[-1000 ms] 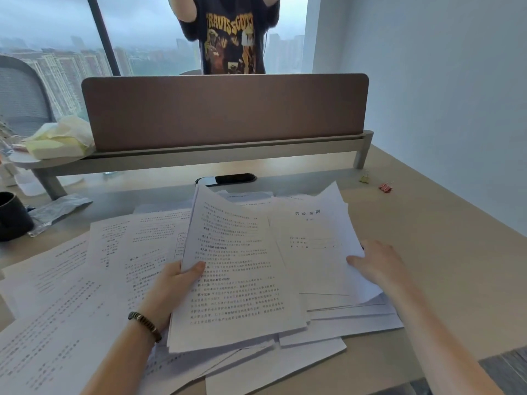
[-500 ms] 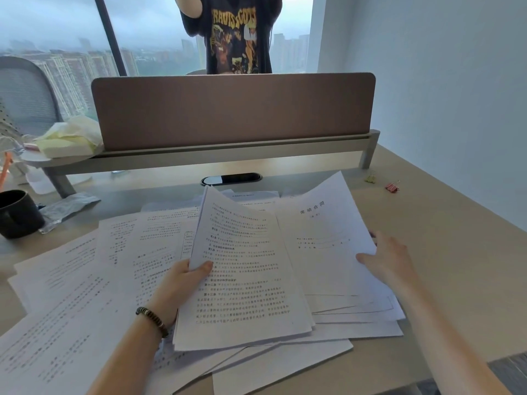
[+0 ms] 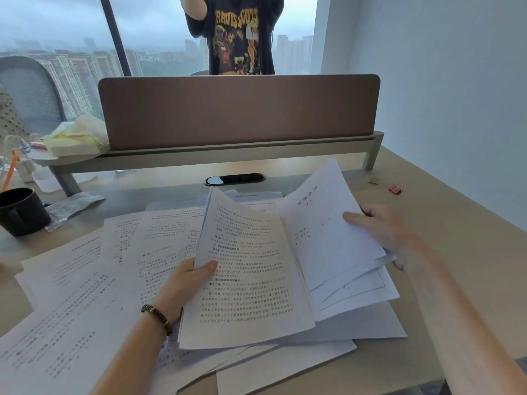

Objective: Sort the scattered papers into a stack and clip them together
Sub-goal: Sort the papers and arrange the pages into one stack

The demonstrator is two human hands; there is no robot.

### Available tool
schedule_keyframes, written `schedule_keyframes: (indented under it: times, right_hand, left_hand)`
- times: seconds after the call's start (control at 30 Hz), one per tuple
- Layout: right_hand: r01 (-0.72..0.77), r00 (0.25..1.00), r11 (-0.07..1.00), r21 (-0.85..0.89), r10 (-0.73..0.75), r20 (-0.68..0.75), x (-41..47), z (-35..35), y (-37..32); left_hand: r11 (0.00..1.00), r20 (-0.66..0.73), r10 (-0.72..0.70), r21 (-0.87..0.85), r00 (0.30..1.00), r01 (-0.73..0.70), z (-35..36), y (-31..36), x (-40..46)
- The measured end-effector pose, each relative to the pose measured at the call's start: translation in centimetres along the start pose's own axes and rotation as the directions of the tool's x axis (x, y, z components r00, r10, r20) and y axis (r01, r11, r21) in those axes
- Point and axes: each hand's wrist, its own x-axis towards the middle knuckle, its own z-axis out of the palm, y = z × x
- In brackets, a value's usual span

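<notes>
Printed sheet bundle (image 3: 251, 280) gripped along its left margin by left hand (image 3: 186, 283), thumb on top, lifted and tilted above the loose papers (image 3: 85, 295) spread over the near-left part of the tabletop (image 3: 445, 252). Title page (image 3: 322, 232) raised just right of that bundle, its right margin pinched in right hand (image 3: 382, 232), thumb across the top face, remaining fingers behind the paper; several more sheets fanned beneath, sloping down toward the near edge. Beaded bracelet (image 3: 157, 319) around the left wrist. Toward the far-right corner, well apart from the papers, two binder clips: a yellow clip (image 3: 374, 180) and just beside it a red clip (image 3: 396, 189). Black mug (image 3: 21, 210) at the left edge, crumpled wrapper (image 3: 72, 206) beside it. Brown divider panel (image 3: 239, 112) along the far edge, a standing person in a printed black shirt (image 3: 236, 35) behind it.
</notes>
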Motion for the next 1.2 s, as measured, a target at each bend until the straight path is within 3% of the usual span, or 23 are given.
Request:
schedule_keyframes:
  times: [0.13, 0.3, 0.43, 0.53, 0.7, 0.8, 1.0, 1.2]
  right_hand:
    - [0.095, 0.994, 0.993, 0.064, -0.098, 0.039, -0.2, 1.0, -3.0]
    - [0.142, 0.960, 0.936, 0.322, -0.209, 0.186, -0.1, 2.2, -6.1]
    - [0.172, 0.935, 0.850, 0.498, -0.300, 0.189, 0.1, 3.0, -6.3]
    - [0.157, 0.959, 0.883, 0.443, -0.242, 0.143, 0.6, 3.8, -4.4]
    - [0.109, 0.985, 0.981, 0.159, -0.128, 0.115, 1.1, 5.4, 0.9]
    - [0.058, 0.989, 0.996, 0.069, -0.066, 0.130, 0.7, 6.4, 2.9]
    - [-0.005, 0.998, 0.998, 0.071, 0.000, 0.059, -0.3, 9.1, 4.2]
    - [-0.114, 0.984, 0.971, 0.210, 0.081, 0.159, -0.7, 10.6, 4.2]
  left_hand:
    - [1.000, 0.019, 0.006, 0.010, 1.000, -0.006, -0.1, 0.1, -0.2]
    - [1.000, 0.018, 0.011, 0.013, 1.000, -0.011, -0.1, 0.2, -0.4]
    - [0.997, -0.012, 0.050, 0.058, 0.999, -0.049, 0.0, 0.3, -0.5]
    - [0.997, -0.033, 0.075, 0.031, 0.997, -0.074, 0.1, 0.3, -0.6]
    - [0.961, -0.010, 0.010, -0.278, 1.000, -0.013, -0.1, 1.1, -1.0]
    - [0.931, 0.011, 0.027, -0.365, 1.000, -0.021, -0.1, 1.2, -1.0]
    - [0.904, 0.014, 0.098, -0.420, 0.995, -0.084, 0.0, 1.2, -1.2]
    - [0.911, -0.046, 0.050, -0.408, 0.998, -0.064, -0.1, 0.6, -1.0]
